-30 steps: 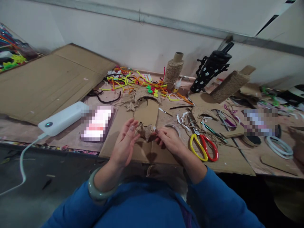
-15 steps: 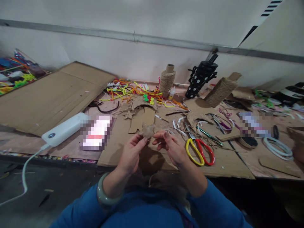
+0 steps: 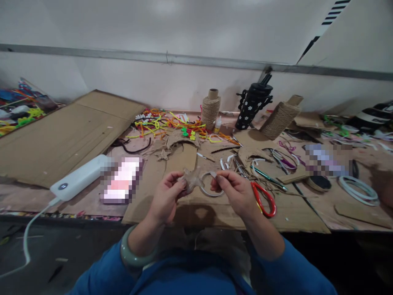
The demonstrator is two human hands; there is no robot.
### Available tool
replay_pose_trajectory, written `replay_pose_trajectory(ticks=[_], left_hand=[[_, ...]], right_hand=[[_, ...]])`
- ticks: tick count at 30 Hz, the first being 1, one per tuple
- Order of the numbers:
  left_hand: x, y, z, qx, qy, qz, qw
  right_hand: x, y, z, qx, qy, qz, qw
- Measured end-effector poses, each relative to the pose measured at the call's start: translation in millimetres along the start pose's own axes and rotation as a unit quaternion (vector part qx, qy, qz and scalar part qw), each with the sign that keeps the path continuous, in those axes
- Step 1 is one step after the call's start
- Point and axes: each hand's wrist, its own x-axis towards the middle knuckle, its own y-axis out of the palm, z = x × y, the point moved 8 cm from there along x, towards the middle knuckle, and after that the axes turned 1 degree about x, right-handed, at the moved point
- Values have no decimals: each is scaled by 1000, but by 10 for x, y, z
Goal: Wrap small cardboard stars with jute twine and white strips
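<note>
The left hand (image 3: pixel 166 196) pinches a small star-shaped piece wrapped in brown jute twine (image 3: pixel 190 179) between thumb and fingertips, holding it just above the near edge of the tabletop (image 3: pixel 76 200). The right hand (image 3: pixel 238 192) is closed in a pinch too, its thumb and forefinger pressed together just right of the star; what sits between them is too small to tell. Between and just behind the two hands a white ring (image 3: pixel 208 184) lies on a flat sheet of brown cardboard (image 3: pixel 294 213).

Just right of the right hand lie scissors with a red handle loop (image 3: pixel 264 199), partly hidden by the hand. Further back on the cardboard rest a second small twine star (image 3: pixel 162 154) and a twine-covered crescent shape (image 3: pixel 181 137). Behind these is a tangle of yellow, orange and green pipe cleaners (image 3: pixel 166 123). An upright spool of jute twine on a cardboard tube (image 3: pixel 210 108) stands near the wall, with a black flower-patterned bottle (image 3: pixel 251 108) to its right and a tilted second twine spool (image 3: pixel 279 119) beyond that.

To the left, a white power bank (image 3: pixel 80 177) with a white cable (image 3: pixel 27 233) lies by a large cardboard sheet (image 3: pixel 58 135). A pale green bangle (image 3: pixel 130 256) circles the left wrist, and both arms wear blue sleeves (image 3: pixel 291 270).
</note>
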Motion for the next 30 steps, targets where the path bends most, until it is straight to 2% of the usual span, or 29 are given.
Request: replay_pose_trajectory(ticks=[4,8,11,14,20,30], left_hand=[[-7,39,-22,3,-5,-11,1000],[12,110,-114,18,14,-15,1000],[46,182,-180,40,39,-6,998],[92,213,-197,45,56,-8,997],[209,129,-105,60,44,-38,996],[247,102,-61,101,46,-33,993]], right_hand=[[33,-39,238,-149,-103,-19,983],[49,64,552,-291,-244,-51,924],[68,198,645,-344,-322,-54,880],[110,290,593,-375,-349,-43,857],[107,327,477,-389,-370,-20,844],[49,386,463,-431,-417,-39,799]])
